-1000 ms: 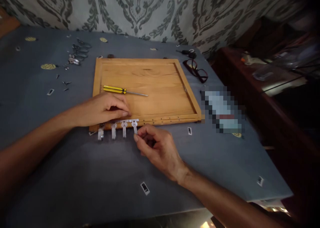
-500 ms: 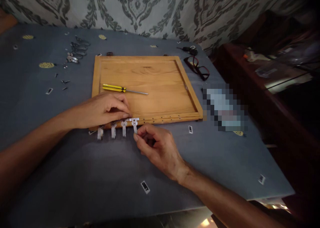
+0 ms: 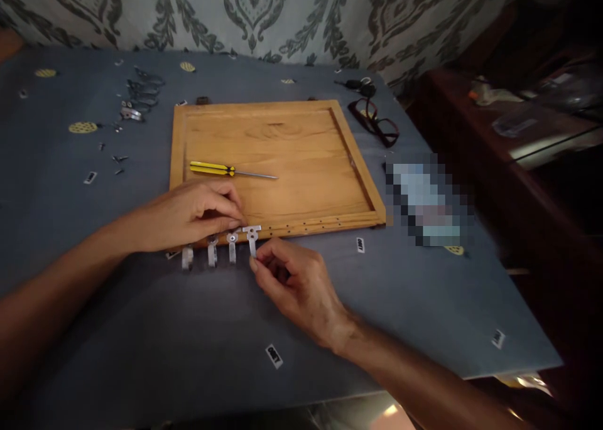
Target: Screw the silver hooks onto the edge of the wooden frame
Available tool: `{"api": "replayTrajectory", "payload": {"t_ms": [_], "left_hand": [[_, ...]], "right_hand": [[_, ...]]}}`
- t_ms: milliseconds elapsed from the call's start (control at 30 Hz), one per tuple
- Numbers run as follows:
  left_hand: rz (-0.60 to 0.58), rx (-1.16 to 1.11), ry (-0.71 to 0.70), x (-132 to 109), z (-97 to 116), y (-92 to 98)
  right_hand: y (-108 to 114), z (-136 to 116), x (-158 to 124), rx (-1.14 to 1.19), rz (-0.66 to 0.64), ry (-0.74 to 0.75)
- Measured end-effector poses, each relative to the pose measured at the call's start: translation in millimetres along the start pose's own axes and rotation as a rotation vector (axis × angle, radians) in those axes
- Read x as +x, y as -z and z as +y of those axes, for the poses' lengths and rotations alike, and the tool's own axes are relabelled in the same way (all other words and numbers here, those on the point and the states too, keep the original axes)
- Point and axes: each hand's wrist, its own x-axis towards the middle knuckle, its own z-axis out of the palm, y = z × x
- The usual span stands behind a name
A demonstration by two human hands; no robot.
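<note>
A shallow wooden frame with a solid panel (image 3: 282, 141) lies on the table, with a row of small holes along its near rail. Metal hooks (image 3: 232, 245) line the left part of that rail, hanging past its edge. Between the thumb and finger of my right hand (image 3: 301, 285) is the lower end of the rightmost metal hook (image 3: 252, 234), its T-shaped plate lying against the rail. My left hand (image 3: 202, 210) rests over the frame, fingertips pinched at the left end of that plate. A yellow-and-black screwdriver (image 3: 233, 170) lies on the panel.
Loose hooks (image 3: 141, 94) and several screws (image 3: 119, 160) are scattered on the blue tablecloth (image 3: 188, 342) at the left. Eyeglasses (image 3: 377, 123), keys (image 3: 360, 86) and a blurred-out object (image 3: 424, 198) lie to the right. Patterned fabric (image 3: 254, 16) hangs behind.
The view has shifted slightly. Both hands stay at the rightmost hook, with its plate still at the rail and little visible movement.
</note>
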Motion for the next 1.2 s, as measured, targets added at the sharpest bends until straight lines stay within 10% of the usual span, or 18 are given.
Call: {"api": "replayTrajectory", "payload": {"t_ms": [1200], "left_hand": [[0.043, -0.073, 0.016, -0.3, 1.1, 3.0]], "right_hand": [[2.1, -2.1, -0.4, 0.002, -0.017, -0.055]]}}
